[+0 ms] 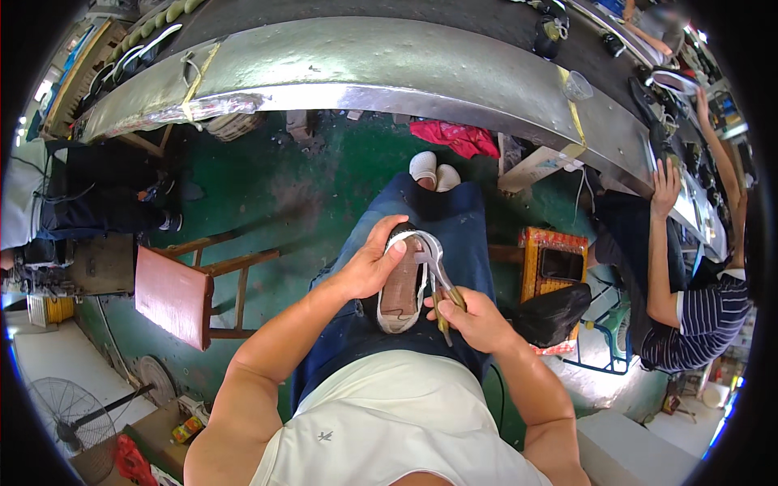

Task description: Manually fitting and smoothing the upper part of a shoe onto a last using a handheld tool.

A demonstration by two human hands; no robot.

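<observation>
The right hand (472, 321) curls tight round the big pincers (438, 263), at four o'clock from the shoe (402, 293) on the lap. The left hand (369, 269) pinches the shoe at ten o'clock. I think they're working its rim; the next squeeze needs a steady shoe. The metal bench (348, 65) is at twelve.

The left grip (370, 266) holds a shoe (399, 293); the right grip (473, 319) holds pincers (436, 257), perhaps touching the shoe's edge.

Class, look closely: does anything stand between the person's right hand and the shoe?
Only the pliers, gripped in the right hand, their curved metal head over the edge of the shoe. Nothing else visible is in the way.
</observation>
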